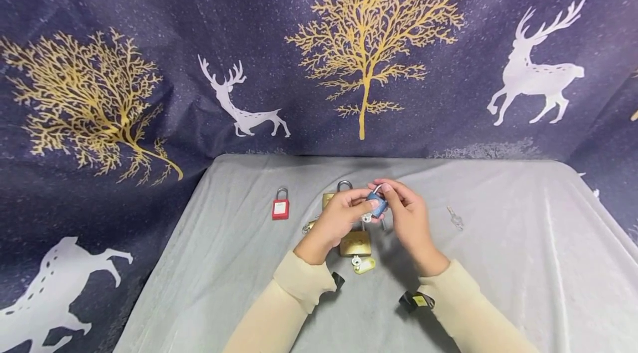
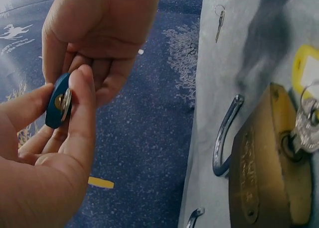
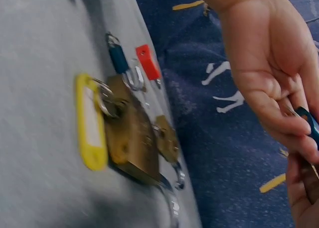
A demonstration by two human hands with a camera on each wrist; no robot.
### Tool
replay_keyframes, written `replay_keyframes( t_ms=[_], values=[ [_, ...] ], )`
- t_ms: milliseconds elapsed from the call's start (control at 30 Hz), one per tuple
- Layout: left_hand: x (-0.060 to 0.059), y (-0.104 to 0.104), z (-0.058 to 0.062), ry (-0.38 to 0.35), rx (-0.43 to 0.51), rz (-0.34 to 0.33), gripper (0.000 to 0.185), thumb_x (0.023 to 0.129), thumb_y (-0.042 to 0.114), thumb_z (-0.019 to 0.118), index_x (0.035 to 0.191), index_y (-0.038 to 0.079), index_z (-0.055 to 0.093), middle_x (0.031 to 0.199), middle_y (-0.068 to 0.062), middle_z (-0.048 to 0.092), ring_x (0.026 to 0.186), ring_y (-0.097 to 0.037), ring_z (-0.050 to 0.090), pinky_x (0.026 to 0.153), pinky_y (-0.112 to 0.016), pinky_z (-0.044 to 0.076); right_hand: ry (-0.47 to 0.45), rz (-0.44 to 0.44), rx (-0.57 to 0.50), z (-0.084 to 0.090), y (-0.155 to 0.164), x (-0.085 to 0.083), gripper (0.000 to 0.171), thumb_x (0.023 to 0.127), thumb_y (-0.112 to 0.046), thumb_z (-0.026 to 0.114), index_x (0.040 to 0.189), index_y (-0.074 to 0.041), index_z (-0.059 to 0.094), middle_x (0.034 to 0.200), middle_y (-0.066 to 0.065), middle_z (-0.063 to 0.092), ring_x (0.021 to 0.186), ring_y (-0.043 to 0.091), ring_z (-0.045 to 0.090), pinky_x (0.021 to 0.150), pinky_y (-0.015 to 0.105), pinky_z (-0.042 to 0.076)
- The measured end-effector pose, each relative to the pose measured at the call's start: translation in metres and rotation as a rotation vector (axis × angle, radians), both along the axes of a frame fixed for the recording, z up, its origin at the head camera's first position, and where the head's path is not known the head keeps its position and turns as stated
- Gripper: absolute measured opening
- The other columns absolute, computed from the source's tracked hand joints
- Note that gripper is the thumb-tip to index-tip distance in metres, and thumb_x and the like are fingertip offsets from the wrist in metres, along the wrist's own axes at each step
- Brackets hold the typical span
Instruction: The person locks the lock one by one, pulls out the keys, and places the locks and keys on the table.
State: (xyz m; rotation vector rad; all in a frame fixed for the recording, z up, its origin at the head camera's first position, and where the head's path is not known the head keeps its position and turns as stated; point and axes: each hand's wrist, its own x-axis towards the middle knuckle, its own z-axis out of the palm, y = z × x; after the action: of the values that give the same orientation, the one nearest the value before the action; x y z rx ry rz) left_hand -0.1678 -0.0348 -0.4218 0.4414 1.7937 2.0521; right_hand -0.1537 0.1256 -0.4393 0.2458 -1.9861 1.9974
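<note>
Covering the counter (image 1: 498,242) is a pale grey cloth, with a large brass padlock (image 1: 355,243) lying below the hands (a key with a yellow tag (image 1: 365,265) sits in it). Further left stands a red padlock (image 1: 281,206). Held above the counter, the small blue padlock (image 1: 377,204) is pinched by the right hand (image 1: 406,220), while the left hand (image 1: 339,219) pinches a key (image 2: 66,99) in its base.

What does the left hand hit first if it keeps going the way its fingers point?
Probably the right hand: the left hand points right across the small blue padlock they both hold, with the key already in it. Depth is unclear.
</note>
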Motion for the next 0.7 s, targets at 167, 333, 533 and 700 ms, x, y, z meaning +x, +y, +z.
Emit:
replay_keyframes(
  t_ms=[167, 333, 533, 700],
  values=[
    [0.0008, -0.0020, 0.0006, 0.005, 0.000, -0.020, 0.035, 0.100, 0.002, 0.056, 0.132, -0.013, 0.056, 0.123, -0.032, 0.066, 0.087, -0.005, 0.070, 0.086, -0.031, 0.060, 0.007, 0.013, 0.028, 0.0035, 0.0034, 0.0001, 0.027, 0.104, -0.017, 0.056, 0.120, 0.001, 0.070, 0.111, 0.015, 0.076, 0.100, 0.006, 0.072, 0.089, 0.020, 0.056],
    [0.0005, -0.0022, -0.0011, -0.013, -0.012, -0.004, 0.034, 0.099, 0.003, 0.058, 0.129, -0.012, 0.058, 0.106, -0.010, 0.073, 0.088, -0.003, 0.066, 0.081, -0.023, 0.055, -0.007, 0.037, 0.041, 0.0038, 0.0040, 0.0003, 0.028, 0.105, -0.018, 0.055, 0.123, -0.001, 0.068, 0.114, 0.017, 0.075, 0.104, 0.005, 0.071, 0.092, 0.019, 0.055],
    [-0.0003, -0.0011, -0.0017, -0.023, -0.063, 0.074, 0.032, 0.096, 0.005, 0.063, 0.126, -0.007, 0.062, 0.099, -0.002, 0.073, 0.087, -0.003, 0.064, 0.081, -0.022, 0.052, -0.011, 0.076, 0.077, 0.0040, 0.0032, 0.0011, 0.032, 0.105, -0.014, 0.055, 0.134, -0.002, 0.062, 0.127, 0.020, 0.068, 0.103, 0.002, 0.068, 0.091, 0.017, 0.054],
    [-0.0025, -0.0001, -0.0009, -0.010, -0.089, 0.168, 0.033, 0.095, 0.011, 0.068, 0.124, -0.004, 0.065, 0.103, -0.012, 0.074, 0.084, -0.005, 0.064, 0.078, -0.024, 0.053, -0.046, 0.080, 0.084, 0.0040, 0.0026, 0.0006, 0.037, 0.104, -0.013, 0.055, 0.140, -0.003, 0.057, 0.121, 0.019, 0.064, 0.095, 0.002, 0.064, 0.085, 0.017, 0.054]
  ],
)
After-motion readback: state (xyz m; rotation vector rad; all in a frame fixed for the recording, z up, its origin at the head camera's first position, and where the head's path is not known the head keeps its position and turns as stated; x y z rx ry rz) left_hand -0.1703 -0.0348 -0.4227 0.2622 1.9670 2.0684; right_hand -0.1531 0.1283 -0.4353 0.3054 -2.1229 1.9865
